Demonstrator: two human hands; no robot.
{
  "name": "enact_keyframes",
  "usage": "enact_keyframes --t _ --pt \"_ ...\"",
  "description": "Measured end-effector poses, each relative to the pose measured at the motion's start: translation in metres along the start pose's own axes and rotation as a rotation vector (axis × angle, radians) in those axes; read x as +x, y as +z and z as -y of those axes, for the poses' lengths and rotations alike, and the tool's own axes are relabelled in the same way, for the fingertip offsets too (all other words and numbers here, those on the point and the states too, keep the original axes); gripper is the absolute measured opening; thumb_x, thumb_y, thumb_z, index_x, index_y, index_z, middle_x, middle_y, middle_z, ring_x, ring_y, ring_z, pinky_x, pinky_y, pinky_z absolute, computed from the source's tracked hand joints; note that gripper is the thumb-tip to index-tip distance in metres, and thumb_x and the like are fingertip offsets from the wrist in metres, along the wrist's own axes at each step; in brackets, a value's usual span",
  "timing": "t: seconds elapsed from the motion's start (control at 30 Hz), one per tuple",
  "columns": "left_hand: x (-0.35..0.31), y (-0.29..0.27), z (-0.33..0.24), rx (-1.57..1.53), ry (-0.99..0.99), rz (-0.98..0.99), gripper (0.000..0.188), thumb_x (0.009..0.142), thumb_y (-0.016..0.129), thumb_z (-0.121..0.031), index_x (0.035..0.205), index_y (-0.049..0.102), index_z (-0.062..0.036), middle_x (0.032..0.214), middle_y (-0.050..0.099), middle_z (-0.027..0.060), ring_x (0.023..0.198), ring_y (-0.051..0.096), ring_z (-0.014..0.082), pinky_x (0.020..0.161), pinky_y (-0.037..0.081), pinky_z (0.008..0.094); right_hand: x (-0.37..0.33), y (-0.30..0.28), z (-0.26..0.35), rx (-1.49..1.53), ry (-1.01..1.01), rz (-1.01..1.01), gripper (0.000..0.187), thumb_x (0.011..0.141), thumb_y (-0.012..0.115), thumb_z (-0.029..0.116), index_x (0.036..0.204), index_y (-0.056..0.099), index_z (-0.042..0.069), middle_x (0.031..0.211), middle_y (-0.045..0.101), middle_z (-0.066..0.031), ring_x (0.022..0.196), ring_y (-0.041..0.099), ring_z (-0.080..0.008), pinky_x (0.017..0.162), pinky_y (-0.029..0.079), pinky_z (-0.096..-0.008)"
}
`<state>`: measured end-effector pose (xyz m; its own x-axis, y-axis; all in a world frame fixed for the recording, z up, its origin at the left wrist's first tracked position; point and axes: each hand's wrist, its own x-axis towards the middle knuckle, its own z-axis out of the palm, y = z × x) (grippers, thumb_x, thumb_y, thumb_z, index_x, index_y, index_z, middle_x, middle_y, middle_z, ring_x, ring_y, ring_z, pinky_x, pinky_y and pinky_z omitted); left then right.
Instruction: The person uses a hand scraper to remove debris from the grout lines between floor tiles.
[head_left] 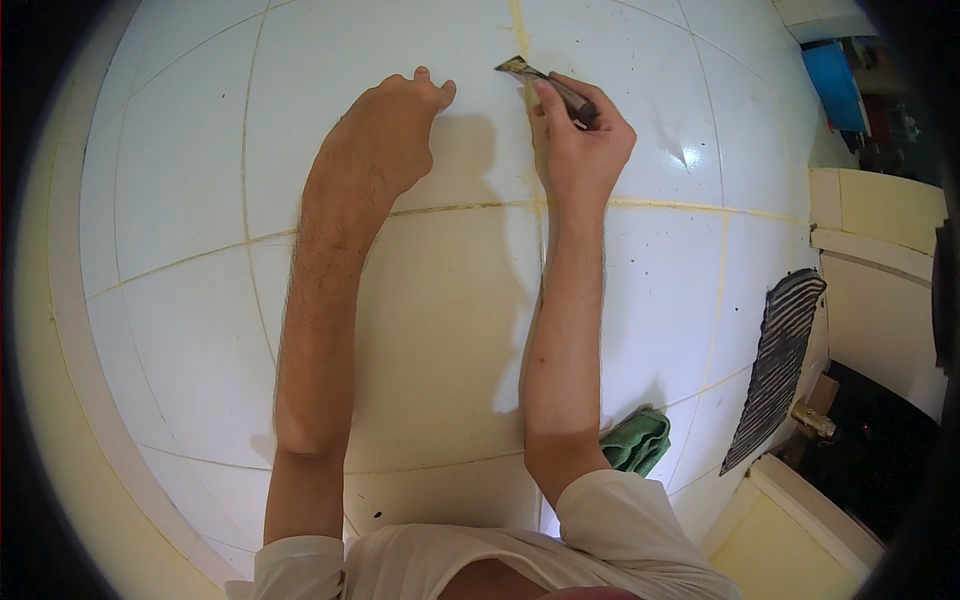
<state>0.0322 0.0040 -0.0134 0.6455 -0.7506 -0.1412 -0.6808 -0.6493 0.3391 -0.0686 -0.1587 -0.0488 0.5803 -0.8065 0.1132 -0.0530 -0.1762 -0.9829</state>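
Observation:
My right hand [588,145] is closed around the dark handle of a small putty knife [572,100]. The knife's flat, triangular blade, smeared with something yellowish, lies over a yellowed grout line [533,140] between white floor tiles [640,110]. To the left of that line my left hand [385,130] is over a tile, back upward and fingers bent. Two of its fingertips show apart, with nothing seen in them; the other fingers are hidden under the hand.
A crumpled green cloth [638,442] lies by my right elbow. Farther right are a black-and-white striped mat [775,365] and a doorway with a pale frame [800,510]. Something blue [836,85] stands at the far right. A pale wall edge [75,300] curves along the left.

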Motion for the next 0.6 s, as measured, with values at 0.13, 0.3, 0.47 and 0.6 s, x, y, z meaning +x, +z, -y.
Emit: enact_keyframes --t 0.13,0.3,0.47,0.6 --pt "0.0014 -0.0015 -0.0027 0.008 -0.019 0.028 0.085 0.065 0.082 0.003 0.144 0.057 -0.0141 0.151 0.052 0.0141 0.126 0.057 0.0344 0.105 0.052 0.0433 0.0021 -0.0031 -0.0036 -0.124 -0.019 0.04 0.018 0.085 0.082 0.01 0.094 0.075 -0.004 0.075 0.07 -0.0053 0.064 0.056 -0.0082 0.061 0.046 -0.0242" --pt "0.0017 -0.0036 -0.0035 -0.017 -0.072 0.077 0.086 0.065 0.081 0.003 0.145 0.055 -0.015 0.152 0.051 0.0135 0.128 0.056 0.034 0.106 0.052 0.0436 0.0033 -0.0033 -0.0017 0.018 -0.12 -0.128 0.018 0.087 0.08 0.01 0.094 0.074 -0.004 0.075 0.069 -0.0051 0.067 0.058 -0.008 0.064 0.047 -0.0236" --pt "0.0022 -0.0049 -0.003 0.009 -0.064 0.083 0.086 0.065 0.081 0.003 0.145 0.055 -0.015 0.153 0.049 0.0132 0.129 0.056 0.0345 0.107 0.052 0.0437 0.0044 -0.0048 0.0024 0.143 -0.028 -0.14 0.014 0.089 0.077 0.008 0.095 0.073 -0.004 0.075 0.068 -0.0038 0.068 0.058 -0.0062 0.061 0.045 -0.0226" --pt "-0.0005 -0.0081 -0.0054 0.012 -0.067 0.078 0.084 0.066 0.08 0.004 0.145 0.056 -0.0148 0.153 0.05 0.0126 0.129 0.055 0.0348 0.106 0.052 0.0437 -0.002 0.0008 0.0032 0.029 -0.056 -0.024 0.012 0.089 0.076 0.007 0.096 0.074 -0.003 0.073 0.065 -0.0004 0.065 0.053 -0.0047 0.055 0.04 -0.0221"
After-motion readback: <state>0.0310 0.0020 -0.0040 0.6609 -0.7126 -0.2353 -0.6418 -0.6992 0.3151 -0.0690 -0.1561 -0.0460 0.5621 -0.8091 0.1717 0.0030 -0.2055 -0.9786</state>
